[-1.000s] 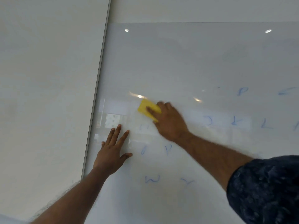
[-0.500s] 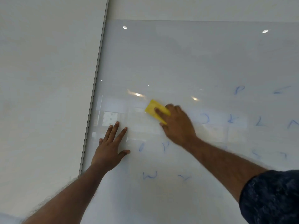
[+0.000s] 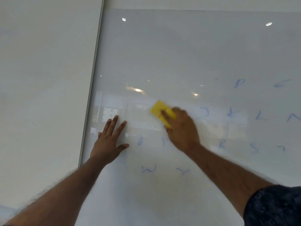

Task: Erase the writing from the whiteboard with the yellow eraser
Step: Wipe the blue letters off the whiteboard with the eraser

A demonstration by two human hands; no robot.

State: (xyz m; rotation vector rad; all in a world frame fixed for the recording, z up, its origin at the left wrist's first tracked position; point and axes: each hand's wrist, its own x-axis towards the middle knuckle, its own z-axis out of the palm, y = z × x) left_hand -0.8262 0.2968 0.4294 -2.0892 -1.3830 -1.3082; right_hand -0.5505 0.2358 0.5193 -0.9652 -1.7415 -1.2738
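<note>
A glossy whiteboard [image 3: 179, 51] fills most of the view, with faint blue letters [image 3: 239, 82] scattered over its right and lower parts. My right hand [image 3: 182, 129] presses a yellow eraser [image 3: 158, 109] flat against the board near the middle, fingers laid over it. More blue letters [image 3: 148, 169] lie below that hand. My left hand [image 3: 109, 141] rests flat on the board to the left, fingers spread, holding nothing.
The board's metal left edge [image 3: 92, 79] runs down the view, with a plain white wall [image 3: 40, 79] beyond it. Ceiling lights reflect in the glossy surface [image 3: 138, 90]. A dark patterned sleeve [image 3: 275, 207] shows at the bottom right.
My right hand has slid the eraser to the right along the board. The left hand has stayed flat in about the same place.
</note>
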